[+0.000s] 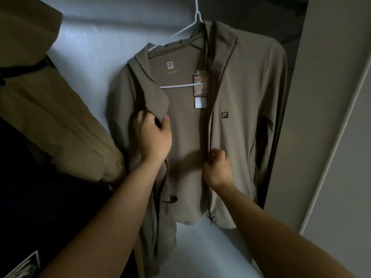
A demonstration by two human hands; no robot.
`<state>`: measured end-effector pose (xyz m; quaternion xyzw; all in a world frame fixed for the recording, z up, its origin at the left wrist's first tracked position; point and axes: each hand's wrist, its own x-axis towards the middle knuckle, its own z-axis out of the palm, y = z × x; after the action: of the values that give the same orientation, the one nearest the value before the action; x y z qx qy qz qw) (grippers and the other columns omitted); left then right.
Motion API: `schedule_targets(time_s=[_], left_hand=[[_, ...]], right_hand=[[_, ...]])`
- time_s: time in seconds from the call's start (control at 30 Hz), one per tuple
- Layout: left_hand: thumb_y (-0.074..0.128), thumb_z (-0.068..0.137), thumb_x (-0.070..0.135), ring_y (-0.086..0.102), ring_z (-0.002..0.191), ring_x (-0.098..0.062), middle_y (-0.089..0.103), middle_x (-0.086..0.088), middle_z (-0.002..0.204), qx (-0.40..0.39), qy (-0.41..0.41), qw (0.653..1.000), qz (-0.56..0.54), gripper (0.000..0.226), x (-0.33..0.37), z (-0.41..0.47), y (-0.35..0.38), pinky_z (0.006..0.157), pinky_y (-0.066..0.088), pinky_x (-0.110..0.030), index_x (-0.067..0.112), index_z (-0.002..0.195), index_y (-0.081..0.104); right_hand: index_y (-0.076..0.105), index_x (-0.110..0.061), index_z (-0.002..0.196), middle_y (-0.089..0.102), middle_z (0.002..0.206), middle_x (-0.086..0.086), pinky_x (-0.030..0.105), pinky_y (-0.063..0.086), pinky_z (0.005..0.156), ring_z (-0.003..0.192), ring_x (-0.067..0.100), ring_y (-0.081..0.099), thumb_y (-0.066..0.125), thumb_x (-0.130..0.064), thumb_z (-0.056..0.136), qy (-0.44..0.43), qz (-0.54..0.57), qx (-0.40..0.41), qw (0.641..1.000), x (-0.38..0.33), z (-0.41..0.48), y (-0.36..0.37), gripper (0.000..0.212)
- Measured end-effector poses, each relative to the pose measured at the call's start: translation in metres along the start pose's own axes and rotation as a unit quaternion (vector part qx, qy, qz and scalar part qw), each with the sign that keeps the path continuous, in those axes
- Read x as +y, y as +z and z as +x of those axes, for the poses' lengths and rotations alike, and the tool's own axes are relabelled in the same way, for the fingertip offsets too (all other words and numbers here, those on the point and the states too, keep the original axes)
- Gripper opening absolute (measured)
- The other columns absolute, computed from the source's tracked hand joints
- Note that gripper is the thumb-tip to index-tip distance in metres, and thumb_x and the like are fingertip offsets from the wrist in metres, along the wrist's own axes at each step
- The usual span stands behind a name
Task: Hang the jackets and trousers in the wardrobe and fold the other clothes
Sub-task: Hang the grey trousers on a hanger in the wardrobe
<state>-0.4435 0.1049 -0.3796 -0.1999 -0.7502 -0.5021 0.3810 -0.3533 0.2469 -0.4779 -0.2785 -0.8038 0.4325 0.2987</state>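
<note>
Two bare forearms reach up from the bottom of the view. At their ends, the left grip (153, 135) has fingers and thumb curled round the folded-back front edge of the jacket (243, 93). The right grip (217, 167) is closed in a pinch on the opposite front edge, lower down along the zip line. Between them the jacket gapes open, with a swing tag (200, 85) dangling inside. It hangs on a white hanger (176, 86) inside the wardrobe (88, 41), though the rail itself is out of view. A beige garment (50, 117) hangs just beside it on the left. What worries me is the lopsided sit: the hanger is tilted and the left shoulder seems barely caught on its arm. A downward tug on either edge could drag the jacket off, or tip the hanger from whatever it hooks onto.
</note>
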Motion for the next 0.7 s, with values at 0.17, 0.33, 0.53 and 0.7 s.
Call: schedule_targets(time_s=[0.17, 0.33, 0.53, 0.7], left_hand=[[0.063, 0.095, 0.018, 0.047, 0.131, -0.033, 0.049, -0.023, 0.141, 0.036, 0.001, 0.993, -0.110, 0.047, 0.040, 0.025, 0.004, 0.110, 0.029, -0.018, -0.006, 0.135, 0.054], [0.061, 0.097, 0.018, 0.046, 0.135, -0.029, 0.043, -0.021, 0.148, 0.071, -0.031, 0.983, -0.169, 0.046, 0.078, 0.064, 0.009, 0.110, 0.028, -0.016, -0.004, 0.137, 0.052], [0.055, 0.101, 0.017, 0.049, 0.130, -0.020, 0.048, -0.014, 0.146, 0.096, -0.052, 0.973, -0.204, 0.043, 0.118, 0.094, 0.020, 0.091, 0.024, 0.004, 0.003, 0.141, 0.050], [0.056, 0.099, 0.018, 0.050, 0.119, -0.013, 0.050, -0.009, 0.144, 0.099, 0.006, 0.983, -0.152, 0.037, 0.146, 0.107, 0.022, 0.074, 0.016, 0.014, 0.009, 0.135, 0.057]], right_hand=[[0.048, -0.025, 0.131, 0.055, 0.126, 0.001, 0.044, 0.054, 0.096, 0.108, 0.022, 0.062, 0.068, -0.037, 0.092, -0.044, 0.034, 0.051, 0.997, 0.003, -0.003, 0.006, 0.045], [0.053, -0.023, 0.126, 0.052, 0.111, -0.005, 0.024, 0.046, 0.084, 0.097, 0.001, 0.050, 0.068, -0.051, 0.088, -0.183, 0.087, 0.188, 0.961, -0.055, 0.019, -0.015, 0.050], [0.058, -0.021, 0.128, 0.067, 0.122, -0.003, 0.030, 0.050, 0.099, 0.114, 0.013, 0.063, 0.068, -0.061, 0.083, -0.221, 0.169, 0.203, 0.939, -0.164, 0.074, -0.082, 0.061], [0.065, -0.016, 0.124, 0.072, 0.115, 0.004, 0.045, 0.053, 0.098, 0.112, 0.026, 0.066, 0.066, -0.028, 0.087, -0.187, 0.140, 0.125, 0.964, -0.183, 0.093, -0.110, 0.039]])
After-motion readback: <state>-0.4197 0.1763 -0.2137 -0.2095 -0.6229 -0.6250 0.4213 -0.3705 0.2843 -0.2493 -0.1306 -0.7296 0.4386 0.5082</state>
